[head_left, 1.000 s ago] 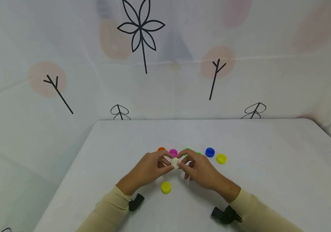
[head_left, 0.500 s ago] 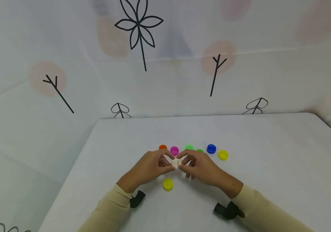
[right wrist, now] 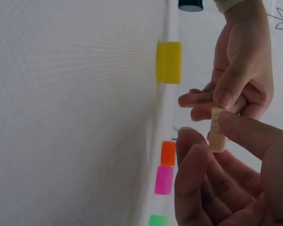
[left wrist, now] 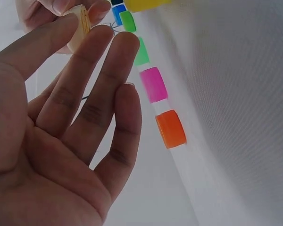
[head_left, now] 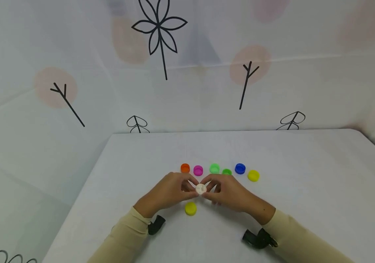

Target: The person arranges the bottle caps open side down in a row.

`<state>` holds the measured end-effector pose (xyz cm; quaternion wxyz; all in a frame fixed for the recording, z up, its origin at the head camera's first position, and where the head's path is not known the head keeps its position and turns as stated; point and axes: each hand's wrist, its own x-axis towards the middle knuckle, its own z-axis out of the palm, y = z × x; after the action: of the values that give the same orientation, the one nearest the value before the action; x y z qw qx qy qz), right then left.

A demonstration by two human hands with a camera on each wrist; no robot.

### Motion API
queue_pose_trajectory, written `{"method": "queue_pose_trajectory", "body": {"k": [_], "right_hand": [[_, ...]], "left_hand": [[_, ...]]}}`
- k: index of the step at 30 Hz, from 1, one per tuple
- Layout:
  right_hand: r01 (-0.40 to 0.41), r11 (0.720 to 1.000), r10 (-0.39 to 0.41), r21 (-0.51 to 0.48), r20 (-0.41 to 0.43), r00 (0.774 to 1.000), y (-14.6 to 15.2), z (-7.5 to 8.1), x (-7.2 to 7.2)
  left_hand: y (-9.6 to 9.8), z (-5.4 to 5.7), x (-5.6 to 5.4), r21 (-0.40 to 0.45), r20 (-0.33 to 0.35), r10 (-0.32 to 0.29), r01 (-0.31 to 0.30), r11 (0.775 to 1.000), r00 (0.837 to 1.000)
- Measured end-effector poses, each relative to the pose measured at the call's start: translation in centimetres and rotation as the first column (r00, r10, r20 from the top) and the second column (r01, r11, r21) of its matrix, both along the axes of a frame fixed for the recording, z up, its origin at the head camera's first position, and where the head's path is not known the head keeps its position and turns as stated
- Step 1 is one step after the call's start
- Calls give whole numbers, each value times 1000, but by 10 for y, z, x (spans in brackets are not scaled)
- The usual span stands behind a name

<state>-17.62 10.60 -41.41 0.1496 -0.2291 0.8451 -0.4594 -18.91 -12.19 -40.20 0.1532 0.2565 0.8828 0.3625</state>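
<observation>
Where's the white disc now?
In the head view, the white disc is below and slightly right of centre, pinched between left hand and right hand, up-right of the nearer yellow cap.

The small disc (head_left: 201,189) is above the table (head_left: 309,190), with the left hand (head_left: 166,190) touching it from the left and the right hand (head_left: 233,193) from the right. Behind the disc, six caps lie on the table in a loose row: the first cap (head_left: 185,168) to its left, the second cap (head_left: 198,170) almost straight behind it, then the third cap (head_left: 214,168), fourth cap (head_left: 227,171), fifth cap (head_left: 240,168) and sixth cap (head_left: 253,175) progressively farther to its right. The seventh cap (head_left: 190,208) lies before the disc, slightly left. Well behind the disc, beyond the row, stands a hanging cloth (head_left: 200,98).
</observation>
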Motion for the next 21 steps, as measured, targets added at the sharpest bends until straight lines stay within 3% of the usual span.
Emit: {"method": "queue_pose_trajectory", "body": {"k": [7, 12, 21], "right_hand": [[-37, 999, 38, 32, -19, 999, 2, -3, 0], [-59, 995, 61, 84, -24, 998, 2, -5, -1], [-113, 989, 113, 97, 6, 994, 2, -7, -3]], "left_hand": [[3, 0, 1, -85, 46, -3, 7, 996, 999], [5, -2, 3, -100, 70, -15, 22, 995, 997], [6, -8, 4, -140, 39, -56, 61, 988, 998]]}}
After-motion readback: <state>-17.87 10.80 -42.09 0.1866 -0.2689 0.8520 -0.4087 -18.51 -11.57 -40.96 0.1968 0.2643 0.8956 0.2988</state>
